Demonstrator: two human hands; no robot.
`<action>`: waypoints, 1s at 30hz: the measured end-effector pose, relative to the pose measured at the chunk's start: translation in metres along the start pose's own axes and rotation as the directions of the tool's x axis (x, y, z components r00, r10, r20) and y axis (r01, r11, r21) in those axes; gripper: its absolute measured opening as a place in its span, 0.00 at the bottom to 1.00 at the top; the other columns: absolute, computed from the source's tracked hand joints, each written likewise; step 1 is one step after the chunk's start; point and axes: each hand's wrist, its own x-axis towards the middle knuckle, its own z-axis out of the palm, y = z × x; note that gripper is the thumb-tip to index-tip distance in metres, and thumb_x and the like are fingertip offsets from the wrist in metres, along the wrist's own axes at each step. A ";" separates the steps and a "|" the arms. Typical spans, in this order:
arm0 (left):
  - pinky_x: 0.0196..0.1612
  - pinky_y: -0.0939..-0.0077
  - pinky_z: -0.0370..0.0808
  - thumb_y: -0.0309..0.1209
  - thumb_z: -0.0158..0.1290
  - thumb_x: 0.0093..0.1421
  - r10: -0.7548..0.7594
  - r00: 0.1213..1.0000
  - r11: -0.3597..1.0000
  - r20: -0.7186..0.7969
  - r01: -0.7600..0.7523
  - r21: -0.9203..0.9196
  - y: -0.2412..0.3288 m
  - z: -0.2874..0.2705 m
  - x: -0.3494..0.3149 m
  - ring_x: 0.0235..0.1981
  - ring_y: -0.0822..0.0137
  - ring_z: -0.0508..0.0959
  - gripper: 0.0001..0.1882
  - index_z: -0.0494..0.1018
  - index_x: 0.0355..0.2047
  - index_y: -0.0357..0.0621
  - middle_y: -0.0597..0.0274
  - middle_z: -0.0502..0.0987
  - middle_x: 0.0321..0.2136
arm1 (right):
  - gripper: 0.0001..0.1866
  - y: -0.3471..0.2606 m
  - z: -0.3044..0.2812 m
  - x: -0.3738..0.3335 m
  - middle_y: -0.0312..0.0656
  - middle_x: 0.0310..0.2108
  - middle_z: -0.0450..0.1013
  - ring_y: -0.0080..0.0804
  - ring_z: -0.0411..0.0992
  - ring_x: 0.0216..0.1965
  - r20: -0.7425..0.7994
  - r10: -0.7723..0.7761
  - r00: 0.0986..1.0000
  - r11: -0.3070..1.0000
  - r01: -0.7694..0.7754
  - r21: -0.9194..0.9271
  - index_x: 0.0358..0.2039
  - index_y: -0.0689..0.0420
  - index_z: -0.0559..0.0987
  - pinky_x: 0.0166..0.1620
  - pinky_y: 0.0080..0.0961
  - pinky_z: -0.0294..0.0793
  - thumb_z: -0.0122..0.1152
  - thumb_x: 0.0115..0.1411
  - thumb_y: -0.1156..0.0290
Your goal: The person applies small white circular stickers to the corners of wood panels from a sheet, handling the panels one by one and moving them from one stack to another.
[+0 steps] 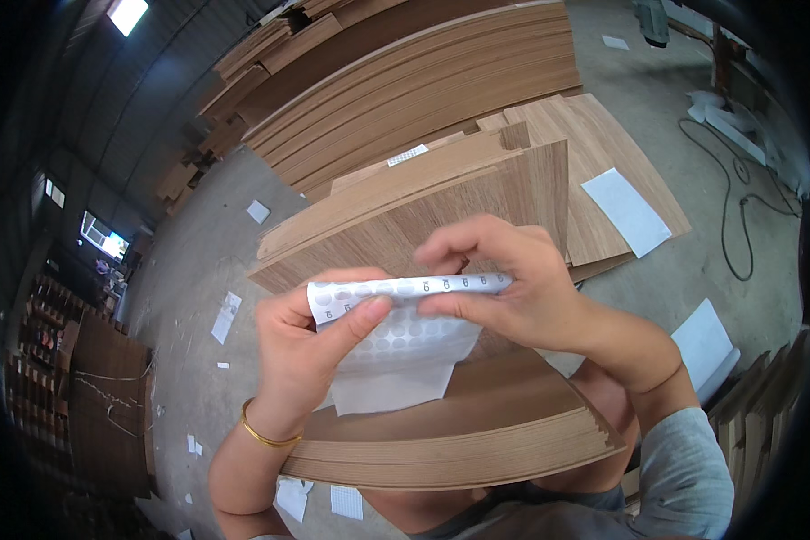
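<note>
Your left hand (310, 346) and right hand (513, 283) both pinch one sticker sheet (396, 346), a white backing sheet covered in rows of small round pale dots. The left thumb and fingers are closed on its left edge; the right fingers are closed along the rolled-over top edge, so the sheet is curled there. The sheet hangs directly above the near stack of wood-grain panels (477, 432), which lies across your lap, not touching it as far as you can see.

Beyond the sheet, a second panel stack (405, 211) stands tilted, and past that a long pile of boards (423, 90) rests on the concrete floor (198, 261). A spare white sheet (625, 211) lies on a flat panel to the right of the sticker sheet; paper scraps (227, 315) dot the floor to its left.

Risks, as judged: the curl at the top edge may crease the backing and lift dots early; a dot may fold on itself or stick to a fingertip; the lap stack may slide, with neither hand steadying it
</note>
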 end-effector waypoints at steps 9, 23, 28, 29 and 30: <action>0.33 0.83 0.72 0.21 0.56 0.50 0.190 0.982 0.968 0.018 -0.191 0.161 -0.003 0.001 -0.001 0.31 0.74 0.75 0.08 0.75 0.32 0.33 0.59 0.77 0.32 | 0.10 0.000 0.001 -0.001 0.34 0.25 0.75 0.24 0.72 0.24 -0.008 -0.204 0.979 0.913 0.187 -0.363 0.26 0.55 0.76 0.30 0.19 0.61 0.66 0.42 0.74; 0.32 0.86 0.69 0.21 0.56 0.49 0.266 0.933 0.888 -0.243 -0.139 0.438 0.000 -0.015 0.002 0.30 0.76 0.74 0.08 0.76 0.32 0.34 0.61 0.77 0.31 | 0.07 0.035 0.000 0.000 0.36 0.20 0.74 0.31 0.71 0.20 -0.097 -0.073 0.993 0.915 0.028 -0.403 0.23 0.56 0.70 0.26 0.23 0.65 0.60 0.47 0.73; 0.35 0.85 0.70 0.19 0.54 0.49 0.605 0.736 0.684 -0.305 -0.283 0.672 0.008 -0.040 0.003 0.32 0.74 0.75 0.08 0.75 0.33 0.34 0.58 0.77 0.32 | 0.08 0.068 -0.012 -0.002 0.39 0.13 0.70 0.32 0.70 0.17 -0.165 0.142 0.976 0.595 -0.218 -0.774 0.23 0.56 0.69 0.23 0.25 0.67 0.60 0.50 0.70; 0.36 0.84 0.70 0.19 0.54 0.50 0.669 0.691 0.606 -0.272 -0.297 0.738 0.010 -0.044 0.002 0.33 0.73 0.75 0.09 0.75 0.34 0.33 0.57 0.77 0.33 | 0.08 0.070 -0.017 -0.001 0.37 0.13 0.69 0.31 0.70 0.17 -0.193 0.135 0.972 0.557 -0.236 -0.796 0.23 0.55 0.70 0.24 0.25 0.67 0.61 0.49 0.70; 0.37 0.83 0.71 0.19 0.53 0.51 0.716 0.645 0.574 -0.267 -0.326 0.751 0.011 -0.048 0.002 0.33 0.72 0.75 0.08 0.74 0.34 0.33 0.57 0.77 0.34 | 0.07 0.072 -0.021 0.001 0.36 0.14 0.69 0.30 0.69 0.17 -0.221 0.127 0.967 0.519 -0.254 -0.816 0.23 0.55 0.71 0.24 0.25 0.68 0.61 0.48 0.70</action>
